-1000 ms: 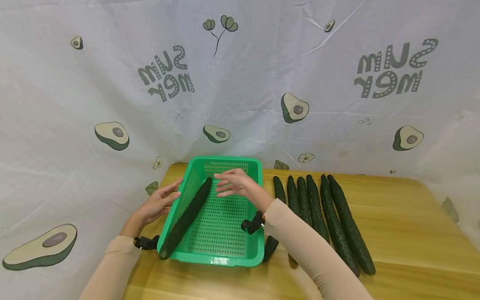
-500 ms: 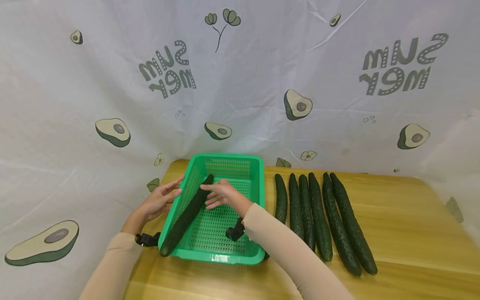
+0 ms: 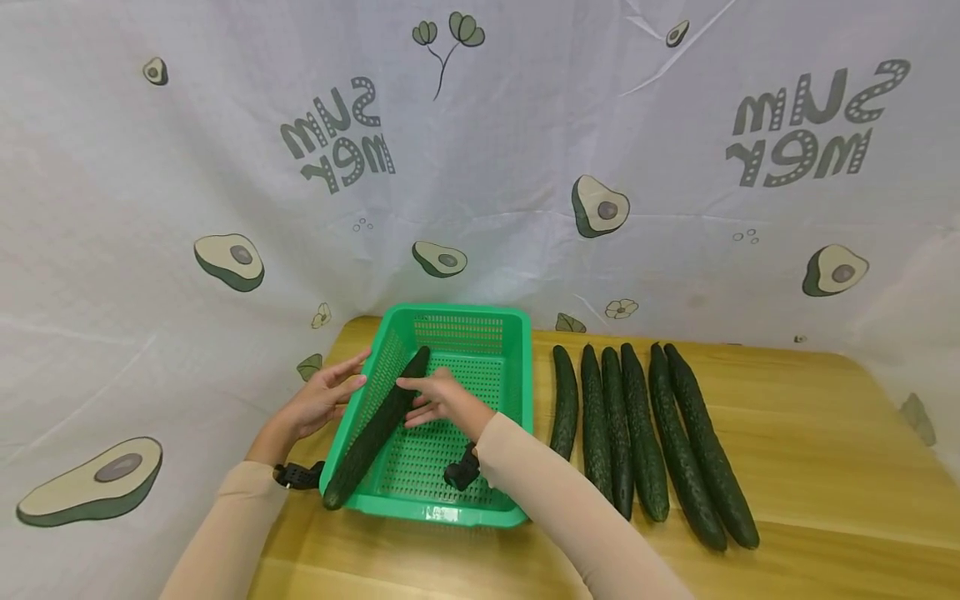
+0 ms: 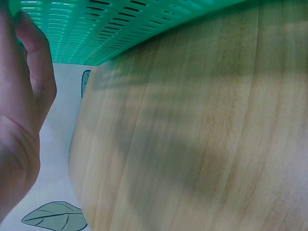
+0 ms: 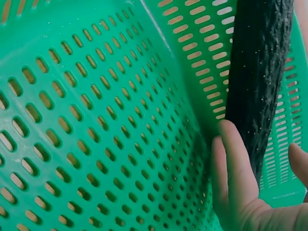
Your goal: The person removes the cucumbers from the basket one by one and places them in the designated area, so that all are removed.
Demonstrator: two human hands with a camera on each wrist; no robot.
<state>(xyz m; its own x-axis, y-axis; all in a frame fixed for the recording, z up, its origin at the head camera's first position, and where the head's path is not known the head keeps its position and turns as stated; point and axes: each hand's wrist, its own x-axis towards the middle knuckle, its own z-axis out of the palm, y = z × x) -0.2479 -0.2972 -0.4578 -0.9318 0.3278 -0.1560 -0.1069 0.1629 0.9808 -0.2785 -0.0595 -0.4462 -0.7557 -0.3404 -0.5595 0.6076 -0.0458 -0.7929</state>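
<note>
A green plastic basket stands on the wooden table, with one long dark green cucumber leaning along its left side, its near end over the front left corner. My left hand touches the basket's outer left wall with relaxed fingers; in the left wrist view, the fingers lie against the slotted wall. My right hand is inside the basket at the cucumber's upper half. In the right wrist view, straight fingers touch one side of the cucumber, and the thumb stands apart on the other side.
Several more cucumbers lie side by side on the table right of the basket. The right forearm passes over the basket's front right corner. A white cloth printed with avocados hangs behind and at the left.
My right hand has moved left and down from the basket's middle to the leaning cucumber. The left hand stays at the basket's wall. The head view has shifted slightly.
</note>
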